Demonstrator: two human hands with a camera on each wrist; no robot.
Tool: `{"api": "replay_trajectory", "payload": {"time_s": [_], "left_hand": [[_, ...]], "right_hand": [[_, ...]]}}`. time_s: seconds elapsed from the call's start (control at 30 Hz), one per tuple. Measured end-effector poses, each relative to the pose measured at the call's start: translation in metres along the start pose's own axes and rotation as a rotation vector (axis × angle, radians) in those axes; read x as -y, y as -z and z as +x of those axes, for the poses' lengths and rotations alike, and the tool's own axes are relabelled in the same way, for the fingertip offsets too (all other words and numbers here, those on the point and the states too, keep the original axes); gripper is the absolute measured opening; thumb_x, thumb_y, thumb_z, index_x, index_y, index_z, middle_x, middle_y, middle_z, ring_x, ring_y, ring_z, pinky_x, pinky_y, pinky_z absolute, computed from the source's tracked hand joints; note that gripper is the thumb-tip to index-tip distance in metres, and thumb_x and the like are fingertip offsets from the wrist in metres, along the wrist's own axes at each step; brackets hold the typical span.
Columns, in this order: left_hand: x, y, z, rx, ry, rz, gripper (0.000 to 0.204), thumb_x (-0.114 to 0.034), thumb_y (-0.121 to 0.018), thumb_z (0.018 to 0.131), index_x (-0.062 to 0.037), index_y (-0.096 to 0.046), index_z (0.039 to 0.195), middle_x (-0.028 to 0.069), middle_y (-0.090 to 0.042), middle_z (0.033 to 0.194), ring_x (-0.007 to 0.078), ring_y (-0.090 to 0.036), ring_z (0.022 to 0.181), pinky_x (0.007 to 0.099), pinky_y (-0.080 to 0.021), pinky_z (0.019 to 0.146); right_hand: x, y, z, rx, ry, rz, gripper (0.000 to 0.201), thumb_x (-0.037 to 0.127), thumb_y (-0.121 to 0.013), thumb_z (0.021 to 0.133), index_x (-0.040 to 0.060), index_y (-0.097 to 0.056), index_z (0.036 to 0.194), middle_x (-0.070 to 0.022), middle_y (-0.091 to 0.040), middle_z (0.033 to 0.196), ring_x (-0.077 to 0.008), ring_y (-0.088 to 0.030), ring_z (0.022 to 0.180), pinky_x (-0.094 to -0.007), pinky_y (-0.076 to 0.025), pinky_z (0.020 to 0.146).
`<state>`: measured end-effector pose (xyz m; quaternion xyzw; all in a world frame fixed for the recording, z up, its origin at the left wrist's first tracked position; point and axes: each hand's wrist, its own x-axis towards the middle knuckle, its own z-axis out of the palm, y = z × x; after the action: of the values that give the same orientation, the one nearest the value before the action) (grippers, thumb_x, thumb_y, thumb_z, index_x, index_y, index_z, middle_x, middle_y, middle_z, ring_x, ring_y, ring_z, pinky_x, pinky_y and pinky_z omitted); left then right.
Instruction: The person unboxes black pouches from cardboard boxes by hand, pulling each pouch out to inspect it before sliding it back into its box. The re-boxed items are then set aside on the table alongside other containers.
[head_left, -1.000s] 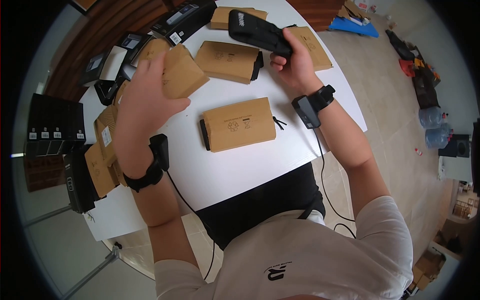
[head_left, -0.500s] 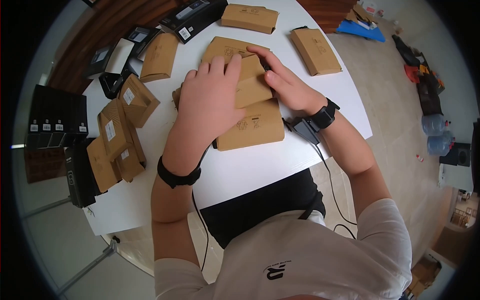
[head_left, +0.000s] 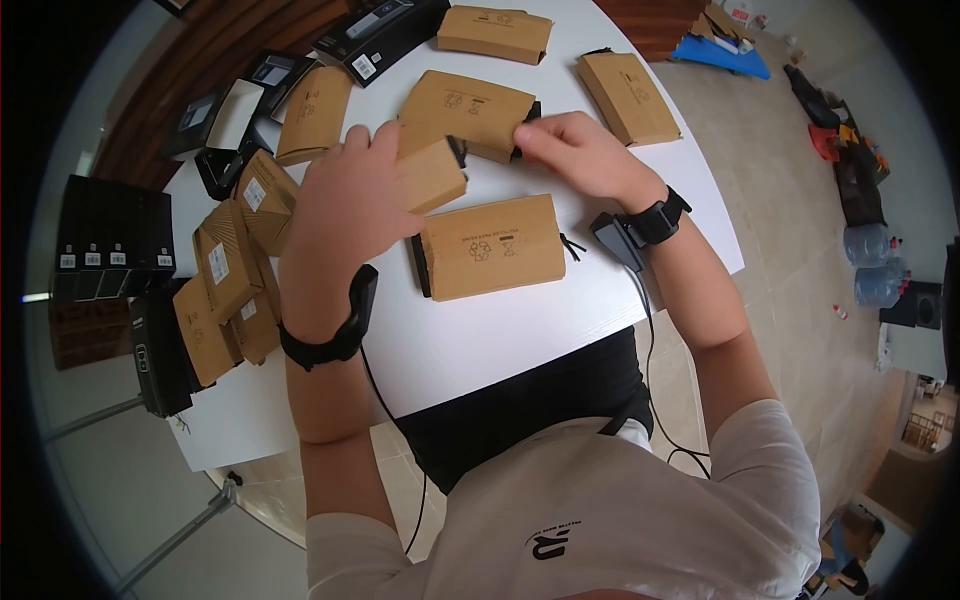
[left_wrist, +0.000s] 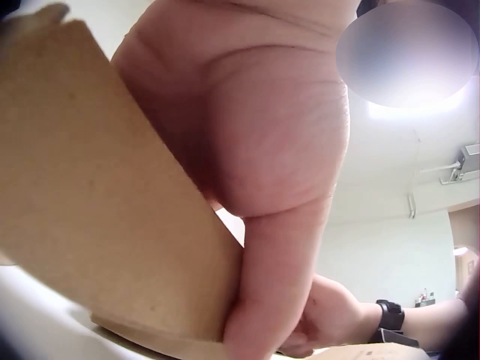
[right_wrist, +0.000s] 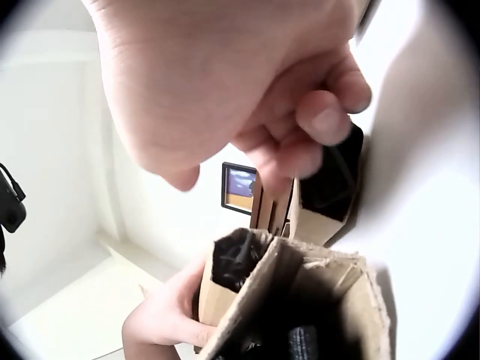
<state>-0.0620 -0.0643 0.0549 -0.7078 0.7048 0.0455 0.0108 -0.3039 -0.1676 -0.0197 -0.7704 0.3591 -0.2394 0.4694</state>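
Note:
My left hand (head_left: 345, 205) grips a cardboard box (head_left: 437, 178) above the table, its thumb along the near side. Black material fills the box's right end, and the right wrist view shows this black end (right_wrist: 236, 259) close up. A short way to the right, my right hand (head_left: 582, 152) holds nothing, its fingers loosely bent near the end of another cardboard box (head_left: 470, 105) on the table. Between me and the hands lies a cardboard box (head_left: 495, 245) with a black edge at its left and a black cord at its right.
Two more cardboard boxes (head_left: 630, 98) (head_left: 495, 33) lie toward the back of the white table (head_left: 480, 345). At the left are opened, flattened cartons (head_left: 225, 265), an upright cardboard box (head_left: 315, 110) and several black boxes (head_left: 380, 40). Cables (head_left: 650, 400) hang from both wrists.
The right hand held a black case, then met the box in the left hand. Now that hand has come away without the case, black shows at the box's end, and the left hand has drawn left.

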Motion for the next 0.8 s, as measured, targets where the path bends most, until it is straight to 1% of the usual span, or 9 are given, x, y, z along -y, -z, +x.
{"api": "replay_trajectory", "payload": {"time_s": [0.03, 0.07, 0.1, 0.2, 0.27, 0.4, 0.47, 0.63, 0.8], "left_hand": [[0.002, 0.001, 0.001, 0.002, 0.001, 0.001, 0.087, -0.023, -0.085, 0.060, -0.0070, -0.049, 0.137, 0.0165, -0.058, 0.115, 0.0351, -0.061, 0.106, 0.0413, -0.052, 0.089], [0.003, 0.003, 0.003, 0.138, 0.081, 0.009, 0.087, -0.022, -0.085, 0.059, -0.0077, -0.049, 0.137, 0.0164, -0.059, 0.116, 0.0353, -0.061, 0.107, 0.0415, -0.052, 0.090], [0.004, 0.003, 0.004, 0.275, 0.162, 0.016, 0.087, -0.021, -0.084, 0.058, -0.0085, -0.049, 0.137, 0.0163, -0.059, 0.117, 0.0354, -0.062, 0.108, 0.0417, -0.052, 0.091], [0.007, 0.000, 0.010, 0.350, 0.144, 0.014, 0.089, -0.021, -0.084, 0.056, -0.0073, -0.049, 0.137, 0.0164, -0.060, 0.119, 0.0345, -0.060, 0.113, 0.0407, -0.052, 0.094], [0.011, -0.008, 0.012, 0.333, 0.125, 0.017, 0.089, -0.020, -0.084, 0.056, -0.0069, -0.049, 0.137, 0.0165, -0.060, 0.120, 0.0337, -0.060, 0.114, 0.0401, -0.051, 0.095], [0.007, -0.005, 0.012, 0.296, 0.111, 0.001, 0.087, -0.019, -0.084, 0.058, -0.0051, -0.050, 0.137, 0.0167, -0.061, 0.122, 0.0320, -0.058, 0.117, 0.0385, -0.050, 0.099], [0.007, -0.005, 0.013, 0.286, 0.130, 0.020, 0.085, -0.019, -0.083, 0.060, -0.0048, -0.050, 0.137, 0.0169, -0.061, 0.123, 0.0319, -0.058, 0.117, 0.0385, -0.049, 0.099], [0.009, -0.007, 0.012, 0.255, 0.121, 0.063, 0.080, -0.019, -0.081, 0.067, -0.0037, -0.050, 0.138, 0.0181, -0.061, 0.122, 0.0326, -0.058, 0.117, 0.0391, -0.048, 0.101], [0.002, -0.002, -0.001, 0.046, 0.041, -0.039, 0.074, -0.025, -0.079, 0.071, -0.0027, -0.052, 0.137, 0.0192, -0.062, 0.121, 0.0352, -0.058, 0.116, 0.0425, -0.047, 0.100]], "right_hand": [[0.004, 0.000, 0.000, 0.124, -0.105, -0.134, 0.048, 0.044, -0.059, 0.097, -0.0003, -0.063, 0.078, 0.0021, -0.052, 0.065, -0.0077, -0.041, 0.061, -0.0273, -0.036, 0.055], [0.012, 0.002, -0.003, 0.182, -0.122, -0.245, 0.050, 0.043, -0.066, 0.093, -0.0016, -0.063, 0.070, 0.0024, -0.048, 0.056, -0.0096, -0.040, 0.055, -0.0283, -0.036, 0.053], [0.014, 0.002, -0.003, 0.184, -0.121, -0.245, 0.050, 0.043, -0.066, 0.093, -0.0016, -0.063, 0.070, 0.0024, -0.048, 0.056, -0.0096, -0.040, 0.055, -0.0283, -0.036, 0.053], [0.015, 0.000, -0.003, 0.318, -0.158, -0.392, 0.050, 0.049, -0.070, 0.084, 0.0006, -0.069, 0.070, -0.0042, -0.054, 0.057, -0.0130, -0.050, 0.056, -0.0306, -0.042, 0.057], [0.013, -0.002, -0.004, 0.338, -0.145, -0.109, 0.042, 0.044, -0.072, 0.083, 0.0025, -0.070, 0.078, -0.0023, -0.055, 0.056, -0.0110, -0.051, 0.054, -0.0284, -0.042, 0.054], [0.021, 0.002, -0.007, 0.360, -0.249, -0.042, 0.039, 0.039, -0.075, 0.082, 0.0020, -0.071, 0.094, -0.0009, -0.056, 0.057, -0.0092, -0.052, 0.051, -0.0257, -0.042, 0.050], [0.021, 0.003, -0.008, 0.471, -0.272, 0.002, 0.040, 0.027, -0.076, 0.084, -0.0026, -0.067, 0.110, -0.0011, -0.061, 0.061, -0.0066, -0.049, 0.045, -0.0217, -0.037, 0.044], [0.025, 0.001, -0.009, 0.489, -0.267, 0.040, 0.040, 0.022, -0.076, 0.084, -0.0020, -0.066, 0.114, -0.0027, -0.063, 0.063, -0.0064, -0.049, 0.044, -0.0218, -0.037, 0.044], [0.018, 0.000, -0.009, 0.457, -0.282, 0.127, 0.031, 0.015, -0.074, 0.083, -0.0003, -0.065, 0.108, -0.0031, -0.066, 0.069, -0.0053, -0.050, 0.048, -0.0217, -0.037, 0.045]]}}
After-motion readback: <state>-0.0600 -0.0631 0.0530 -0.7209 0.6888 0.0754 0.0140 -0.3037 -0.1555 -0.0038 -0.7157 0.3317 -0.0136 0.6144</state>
